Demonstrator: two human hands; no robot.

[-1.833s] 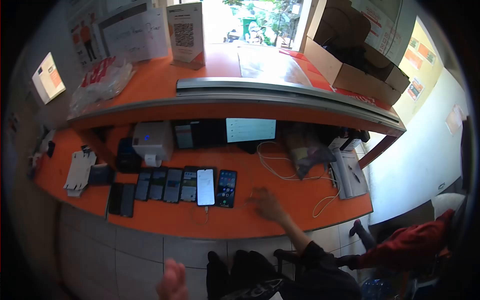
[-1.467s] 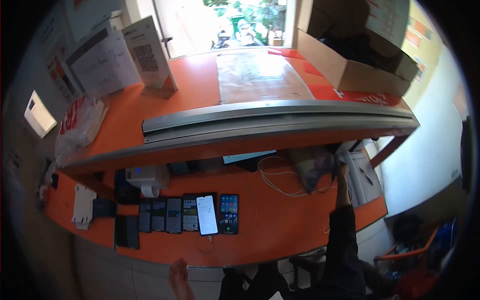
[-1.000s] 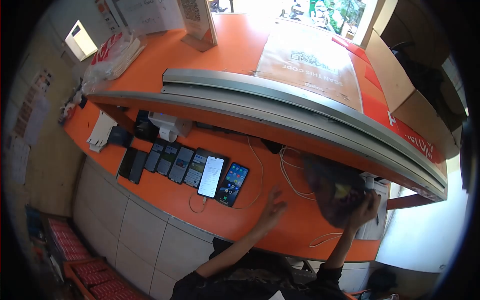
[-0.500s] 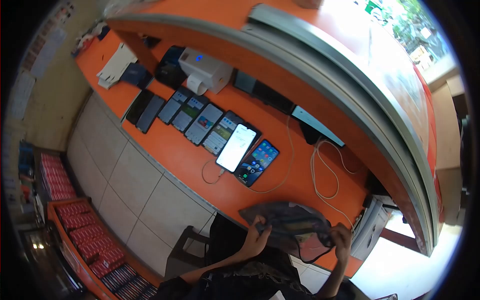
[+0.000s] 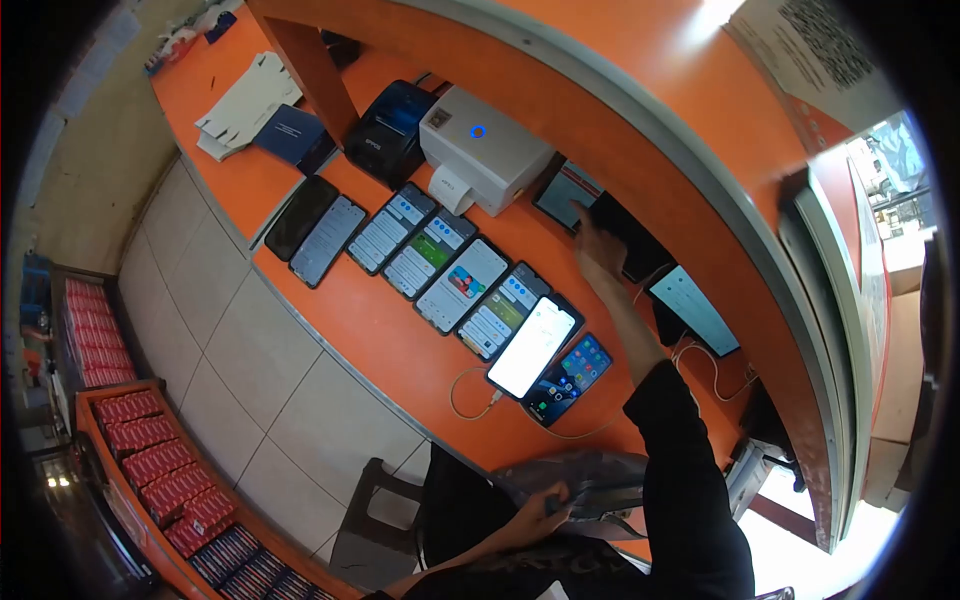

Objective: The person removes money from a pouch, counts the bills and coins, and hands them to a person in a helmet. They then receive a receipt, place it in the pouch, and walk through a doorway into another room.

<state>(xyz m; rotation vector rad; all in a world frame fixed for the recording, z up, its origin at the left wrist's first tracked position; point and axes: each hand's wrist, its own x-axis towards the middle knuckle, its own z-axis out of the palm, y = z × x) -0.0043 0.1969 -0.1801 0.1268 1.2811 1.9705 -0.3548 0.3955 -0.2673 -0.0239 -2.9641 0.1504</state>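
Observation:
My left hand (image 5: 541, 514) is closed on the edge of a dark grey, partly see-through bag (image 5: 610, 475) at the counter's front edge. My right hand (image 5: 601, 254) reaches across the counter with its index finger stretched out to a small screen (image 5: 568, 193) below the orange shelf. The fingertip overlaps the screen's lower right; whether it touches cannot be told. Below that hand, a phone with a bright white display (image 5: 535, 345) lies beside a phone showing app icons (image 5: 571, 379). Several more lit phones (image 5: 463, 285) lie in a row to the left.
A white label printer (image 5: 490, 150) and a black printer (image 5: 388, 130) stand behind the phones. Another lit screen (image 5: 697, 308) leans under the shelf (image 5: 640, 130). A cable (image 5: 455, 395) loops over the counter. Red boxes (image 5: 165, 470) fill an orange case; a dark stool (image 5: 375, 510) stands below.
My right hand has let go of the bag and moved up and left to the small screen. My left hand still holds the bag. The view has shifted closer to the counter.

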